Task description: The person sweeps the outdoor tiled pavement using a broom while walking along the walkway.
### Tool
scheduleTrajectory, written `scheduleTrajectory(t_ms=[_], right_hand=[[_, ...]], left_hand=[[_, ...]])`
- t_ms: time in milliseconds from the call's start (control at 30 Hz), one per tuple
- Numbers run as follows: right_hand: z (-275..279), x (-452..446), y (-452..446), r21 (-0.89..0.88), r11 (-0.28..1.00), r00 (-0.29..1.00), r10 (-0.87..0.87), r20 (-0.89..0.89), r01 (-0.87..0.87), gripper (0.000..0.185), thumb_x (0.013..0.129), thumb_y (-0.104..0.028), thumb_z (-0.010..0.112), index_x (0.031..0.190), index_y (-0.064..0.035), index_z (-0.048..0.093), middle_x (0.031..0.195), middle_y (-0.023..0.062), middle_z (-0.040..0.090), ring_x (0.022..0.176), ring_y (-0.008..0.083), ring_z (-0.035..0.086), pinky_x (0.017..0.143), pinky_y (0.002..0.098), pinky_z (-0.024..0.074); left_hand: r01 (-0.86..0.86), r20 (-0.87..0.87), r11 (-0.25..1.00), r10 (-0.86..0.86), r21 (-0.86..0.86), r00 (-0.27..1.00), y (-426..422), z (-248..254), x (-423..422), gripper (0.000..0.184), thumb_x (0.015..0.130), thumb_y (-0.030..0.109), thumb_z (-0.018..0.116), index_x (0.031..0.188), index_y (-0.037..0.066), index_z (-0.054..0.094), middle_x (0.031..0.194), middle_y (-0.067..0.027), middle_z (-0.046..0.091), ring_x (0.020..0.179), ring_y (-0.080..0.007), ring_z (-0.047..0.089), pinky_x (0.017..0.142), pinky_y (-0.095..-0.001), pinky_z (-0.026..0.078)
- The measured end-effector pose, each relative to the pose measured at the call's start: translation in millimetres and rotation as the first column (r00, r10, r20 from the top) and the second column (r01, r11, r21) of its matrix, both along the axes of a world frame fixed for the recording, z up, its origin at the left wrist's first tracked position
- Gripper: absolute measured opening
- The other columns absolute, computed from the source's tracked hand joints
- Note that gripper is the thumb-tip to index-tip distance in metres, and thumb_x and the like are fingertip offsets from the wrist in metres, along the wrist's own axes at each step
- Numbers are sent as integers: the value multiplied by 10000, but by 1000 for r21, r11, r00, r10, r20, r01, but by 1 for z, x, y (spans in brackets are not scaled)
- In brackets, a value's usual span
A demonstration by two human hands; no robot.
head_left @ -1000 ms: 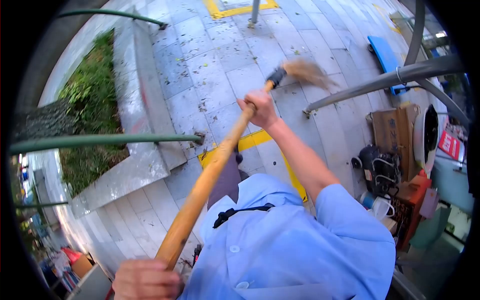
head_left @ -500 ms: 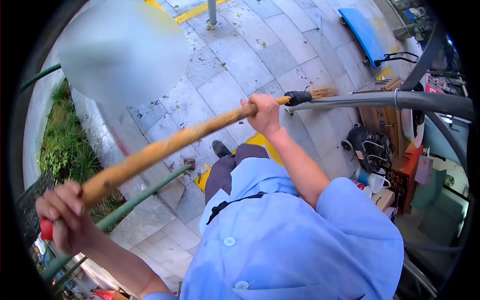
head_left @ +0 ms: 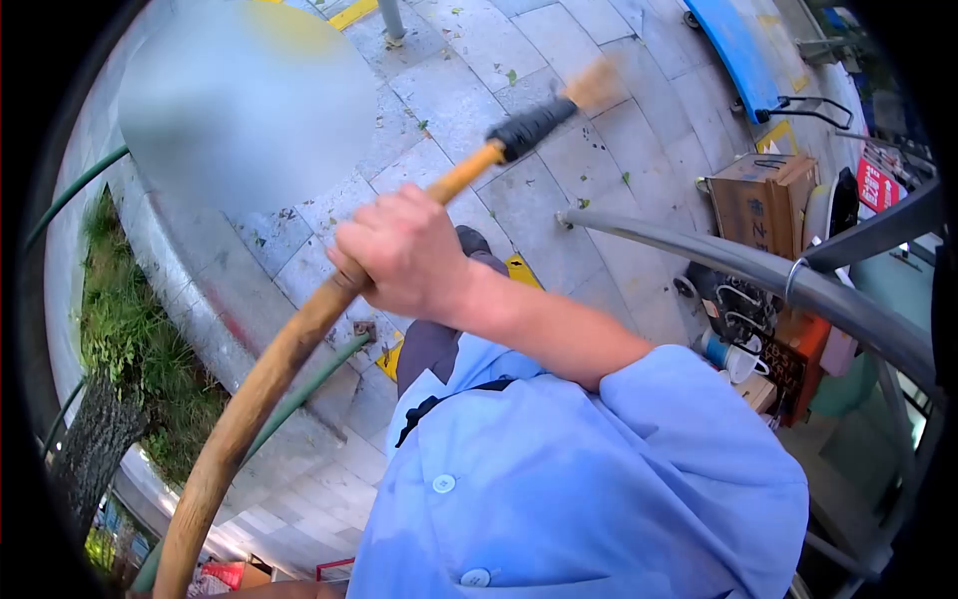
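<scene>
My right hand (head_left: 404,250) is closed around the wooden handle of a broom (head_left: 235,429), partway along its length. From there the handle runs down to the lower-left edge of the view. At its upper end a black wrapping (head_left: 534,128) binds straw bristles (head_left: 596,82), which are blurred by motion over the grey stone paving (head_left: 454,75). My left hand is below the bottom edge, with only a dark strip of forearm (head_left: 284,591) showing. Several small leaves lie scattered on the paving around the bristles.
A grey metal pole (head_left: 689,245) crosses at right, before a cardboard box (head_left: 758,205) and a black machine. A blue flatbed cart (head_left: 738,55) stands upper right. At left are a green rail (head_left: 309,384), a grassy bed (head_left: 145,339) and a tree trunk (head_left: 95,454).
The bristle end has swung up and away from the pole. My right hand has moved left and lower, while my left hand has dropped out of the bottom of the view.
</scene>
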State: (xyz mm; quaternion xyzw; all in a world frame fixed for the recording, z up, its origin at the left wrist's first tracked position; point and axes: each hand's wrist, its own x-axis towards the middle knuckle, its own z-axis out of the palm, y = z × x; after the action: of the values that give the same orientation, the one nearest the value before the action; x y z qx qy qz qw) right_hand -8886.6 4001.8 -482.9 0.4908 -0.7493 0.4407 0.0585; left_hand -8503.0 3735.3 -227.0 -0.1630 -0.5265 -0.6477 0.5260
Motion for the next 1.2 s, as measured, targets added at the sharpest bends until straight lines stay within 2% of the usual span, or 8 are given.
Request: scheduleTrajectory(t_ms=[267,367,400,500,567,733,933,1200], right_hand=[[-39,82,-23,87,970,919,185,347,-228,240,741,-172,673,639,-95,470,582,81,489,558,288,512,516,382,330],[-1,95,-70,-141,949,930,306,205,-281,262,751,-171,661,626,-92,445,580,80,482,553,291,503,514,386,325],[16,97,-82,-162,938,929,331,167,-305,284,756,-167,661,615,-94,425,570,78,466,540,285,489,511,391,319],[52,111,-79,-105,872,872,485,68,-477,294,752,-171,668,612,-97,420,566,74,456,533,277,480,506,395,317],[55,119,-56,16,778,777,625,67,-628,293,741,-161,676,608,-101,423,570,75,451,533,274,474,506,399,328],[-32,98,-17,207,307,354,900,255,-929,257,661,-153,730,850,-87,569,685,108,562,620,313,549,556,396,434],[-141,49,17,225,187,272,849,453,-956,214,710,-193,717,816,-64,584,691,144,598,657,345,587,593,413,463],[-39,80,37,364,-100,52,921,386,-926,200,727,-213,694,767,-62,568,619,163,587,572,363,591,523,412,476]], left_hand=[[-58,672,984,158,-170,723,42,66,-54,217,781,91,614,645,143,452,588,3,473,562,-71,473,613,-270,373],[3,486,946,164,-324,858,77,105,-31,46,830,139,527,838,97,513,565,-5,496,510,-133,525,589,-283,435],[-398,5,913,400,-84,916,90,107,-35,44,804,123,555,816,105,517,539,19,484,493,-108,517,579,-274,428],[-729,-398,667,717,154,572,122,108,36,99,809,130,562,907,120,546,601,20,500,514,-105,501,543,-253,400],[-496,320,864,449,80,834,175,107,139,194,700,64,615,707,137,435,571,31,420,549,-82,411,587,-255,332],[-935,599,348,737,61,313,281,32,64,113,729,77,529,835,50,497,509,-23,449,468,-158,465,561,-319,415],[-930,609,346,714,124,347,321,-9,28,144,762,80,507,876,0,545,502,-70,504,487,-240,554,599,-409,472],[-962,409,-230,900,145,-154,416,17,53,434,875,159,490,1268,6,387,824,-63,483,707,-183,506,691,-337,460]])
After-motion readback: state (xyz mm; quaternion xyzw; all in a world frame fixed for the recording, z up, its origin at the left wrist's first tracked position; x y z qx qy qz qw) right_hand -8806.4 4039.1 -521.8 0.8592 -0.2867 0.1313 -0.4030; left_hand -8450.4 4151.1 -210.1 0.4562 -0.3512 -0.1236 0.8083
